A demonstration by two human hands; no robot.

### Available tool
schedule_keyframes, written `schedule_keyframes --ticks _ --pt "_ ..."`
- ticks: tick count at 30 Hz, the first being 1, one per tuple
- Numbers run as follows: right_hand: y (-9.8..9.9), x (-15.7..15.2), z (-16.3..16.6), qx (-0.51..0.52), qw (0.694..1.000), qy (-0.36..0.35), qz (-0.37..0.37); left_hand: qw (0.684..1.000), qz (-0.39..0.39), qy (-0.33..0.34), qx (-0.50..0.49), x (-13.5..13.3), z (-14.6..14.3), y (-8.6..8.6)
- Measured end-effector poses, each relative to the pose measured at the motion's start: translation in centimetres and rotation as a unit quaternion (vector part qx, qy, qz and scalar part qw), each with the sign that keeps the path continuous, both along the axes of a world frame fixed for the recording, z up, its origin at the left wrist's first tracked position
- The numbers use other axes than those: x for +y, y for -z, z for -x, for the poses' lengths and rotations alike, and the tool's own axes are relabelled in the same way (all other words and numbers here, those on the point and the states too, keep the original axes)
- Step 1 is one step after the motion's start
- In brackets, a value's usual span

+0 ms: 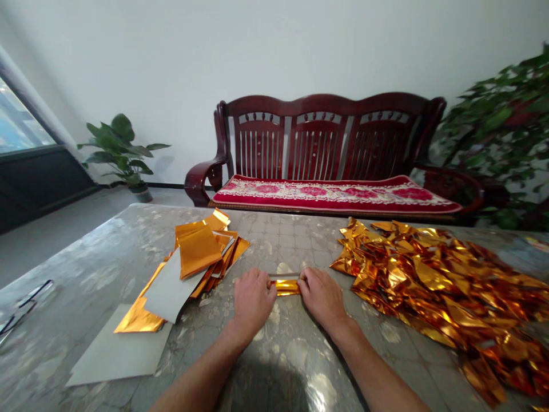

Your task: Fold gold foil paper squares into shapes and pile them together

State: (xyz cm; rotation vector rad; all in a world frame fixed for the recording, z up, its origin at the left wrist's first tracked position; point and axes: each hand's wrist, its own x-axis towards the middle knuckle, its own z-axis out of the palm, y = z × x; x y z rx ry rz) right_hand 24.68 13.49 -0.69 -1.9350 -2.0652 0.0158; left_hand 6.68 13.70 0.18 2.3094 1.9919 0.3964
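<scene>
A narrow folded strip of gold foil paper (286,286) lies on the marbled table (283,355) straight ahead of me. My left hand (253,298) has its fingers curled down over the strip's left end. My right hand (321,294) grips the right end the same way. The strip's middle shows between the two hands, with a pale edge along its far side. To the left lies a loose stack of flat gold foil sheets (201,252), some turned white side up. To the right spreads a big heap of folded gold foil pieces (441,286).
A grey sheet (115,352) lies near the table's front left. A thin dark object (21,309) sits at the far left edge. Behind the table stands a dark wooden bench (317,149) with a red cushion, with potted plants (122,151) on both sides.
</scene>
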Motion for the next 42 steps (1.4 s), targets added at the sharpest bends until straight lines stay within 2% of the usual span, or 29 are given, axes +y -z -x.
schedule_keyframes --ticks 12,27,31,33,36,39,42 --pt "-0.4 -0.1 0.2 -0.033 0.999 0.001 0.011 1.0 0.012 0.0 -0.016 0.3 0.4 0.0" --pt "-0.1 -0.2 0.3 -0.041 0.999 0.002 0.003 0.999 0.024 -0.005 0.026 0.5 0.3 -0.2" --pt "-0.2 -0.3 0.3 -0.03 0.999 0.01 0.005 0.999 -0.008 -0.009 0.031 0.4 0.2 -0.1" --pt "-0.3 -0.4 0.4 -0.023 1.0 0.012 0.005 0.999 -0.036 0.013 0.03 0.3 0.1 0.1" --pt "-0.3 -0.4 0.4 -0.018 1.0 0.011 -0.001 0.994 -0.057 0.089 0.017 0.3 0.1 0.5" --pt "-0.3 -0.5 0.3 -0.028 0.999 0.015 -0.009 0.982 -0.038 0.187 -0.009 0.3 0.4 1.0" --pt "-0.4 -0.4 0.2 -0.052 0.998 0.017 -0.015 0.97 -0.023 0.241 -0.014 0.0 0.6 1.2"
